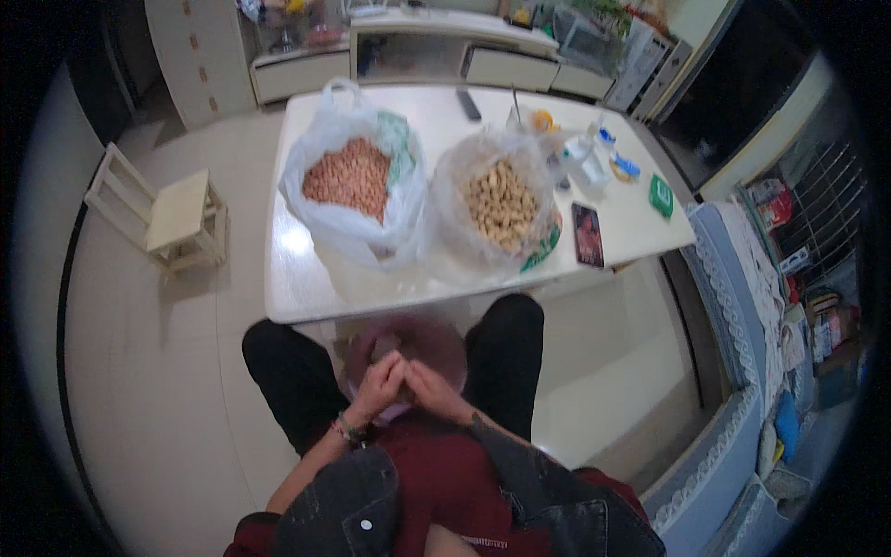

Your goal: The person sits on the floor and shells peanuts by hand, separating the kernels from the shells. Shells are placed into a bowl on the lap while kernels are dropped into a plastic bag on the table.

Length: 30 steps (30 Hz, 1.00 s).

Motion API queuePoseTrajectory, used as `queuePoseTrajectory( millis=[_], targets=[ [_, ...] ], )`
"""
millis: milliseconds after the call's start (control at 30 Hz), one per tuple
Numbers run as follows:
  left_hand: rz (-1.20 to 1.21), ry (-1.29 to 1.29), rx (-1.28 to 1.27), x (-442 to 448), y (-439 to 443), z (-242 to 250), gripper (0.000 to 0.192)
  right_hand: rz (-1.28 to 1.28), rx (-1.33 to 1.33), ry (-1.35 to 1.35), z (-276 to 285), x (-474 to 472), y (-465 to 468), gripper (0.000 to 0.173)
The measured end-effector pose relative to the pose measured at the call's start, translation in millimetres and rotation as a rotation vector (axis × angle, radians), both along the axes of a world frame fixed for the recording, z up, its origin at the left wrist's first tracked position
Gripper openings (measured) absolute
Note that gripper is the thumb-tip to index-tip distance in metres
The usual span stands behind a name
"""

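My left hand and my right hand meet at the fingertips between my knees. Both have bent fingers, and whatever may be pinched between them is too small and blurred to make out. Below them is a pinkish-purple basin; its contents are mostly hidden by my hands. In front of me on the table, a white plastic bag stands wide at the mouth, full of reddish shelled peanuts. To its right, a translucent plastic bag holds peanuts in their shells.
The white table has its near edge just beyond my knees. On it lie a smartphone, a black remote control, a green packet and small items. A wooden chair stands left; a blue-covered sofa is right.
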<state>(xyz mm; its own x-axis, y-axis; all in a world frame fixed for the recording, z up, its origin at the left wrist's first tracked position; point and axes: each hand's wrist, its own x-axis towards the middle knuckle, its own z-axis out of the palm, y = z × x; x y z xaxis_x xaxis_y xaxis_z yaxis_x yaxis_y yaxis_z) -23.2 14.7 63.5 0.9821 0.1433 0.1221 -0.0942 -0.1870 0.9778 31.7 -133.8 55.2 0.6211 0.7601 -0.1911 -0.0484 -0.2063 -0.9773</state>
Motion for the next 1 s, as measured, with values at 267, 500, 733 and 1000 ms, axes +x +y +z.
queuePoseTrajectory(
  millis=[267,500,733,1000],
  targets=[
    [0.106,-0.099,0.087,-1.3,-13.6,4.2,0.017,-0.203,0.094,-0.004,-2.3,-11.4,6.5,0.026],
    [0.083,-0.051,0.061,-4.4,-10.6,1.9,0.015,-0.114,0.095,-0.202,-2.4,-4.5,5.2,0.028],
    [-0.005,-0.027,0.071,9.4,2.6,11.0,0.016,-0.023,-0.001,-0.09,3.6,5.5,7.6,0.029],
    [-0.161,-0.046,0.03,5.1,10.2,38.8,0.016,-0.002,-0.022,0.03,48.5,13.3,0.4,0.029]
  ],
)
